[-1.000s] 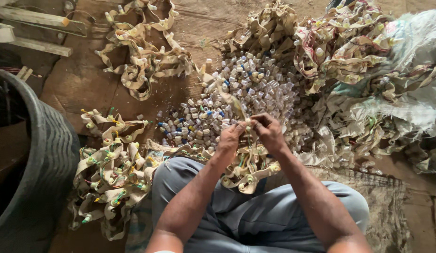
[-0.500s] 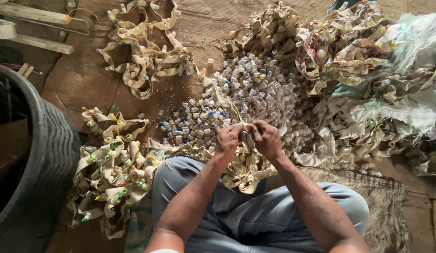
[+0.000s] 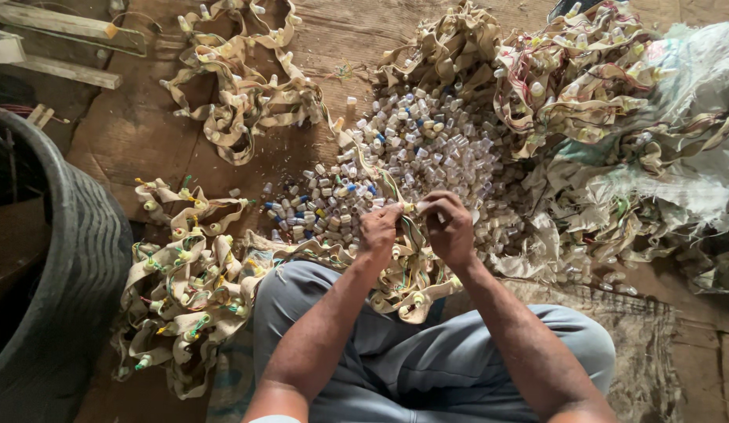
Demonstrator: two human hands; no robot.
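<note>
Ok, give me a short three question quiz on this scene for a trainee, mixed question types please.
1. True or false: both hands are on the same beige strip.
2. Multiple choice: the heap of small pale caps lies (A) inside the dark tub, (B) on the floor in front of the hands, (C) on the person's lap.
3. Short answer: on which of the person's sides does the dark tub stand?

Key:
1. True. The left hand and right hand pinch one beige strip between them.
2. B. The caps are heaped on the wooden floor.
3. The left; the dark tub is at that edge.
</note>
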